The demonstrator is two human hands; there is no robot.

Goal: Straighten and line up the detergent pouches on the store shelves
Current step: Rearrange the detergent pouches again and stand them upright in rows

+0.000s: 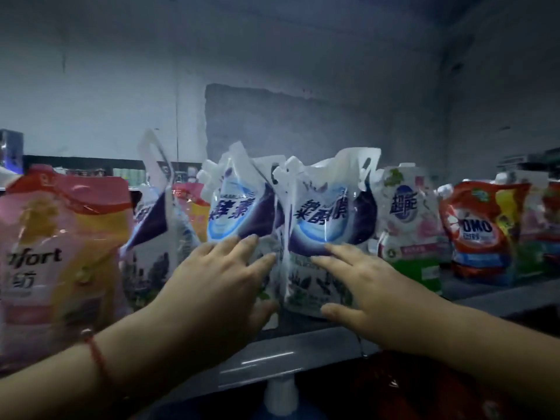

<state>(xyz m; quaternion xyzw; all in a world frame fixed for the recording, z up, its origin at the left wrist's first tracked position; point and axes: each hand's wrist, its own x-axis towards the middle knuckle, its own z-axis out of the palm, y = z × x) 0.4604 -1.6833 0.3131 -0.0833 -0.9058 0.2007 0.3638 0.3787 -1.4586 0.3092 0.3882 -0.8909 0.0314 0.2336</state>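
So there are two white-and-purple plastic detergent pouches with blue swirl labels standing side by side in the middle of the grey store shelf (303,344), both with their long axis up and down and spouts at the top. The left white-and-purple pouch (235,213) leans a bit, its top tipped toward the left, front label facing out. The right white-and-purple pouch (325,219) stands closer to upright, with its handle cutout at the upper right corner, label also facing the camera. They're touching or just about touching along their inner edges, hard to call in this dim light. The left hand (218,280) is spread flat with fingers pretty much straight, fingertips pressing on the lower front of the left pouch, thumb down by its base. The right hand (366,289) is the same deal: fingers extended and laid on the lower front of the right pouch, thumb low near the bottom edge, not wrapped around anything. A third pouch of the same white-and-purple kind (153,213) sits further left, tilted and turned sideways. Far left is a big pink-and-yellow softener pouch (60,247), and off to the right a white pouch with pink flowers and a green base (409,225), then a red OMO pouch (481,231). The left wrist has a thin red string bracelet (97,356).
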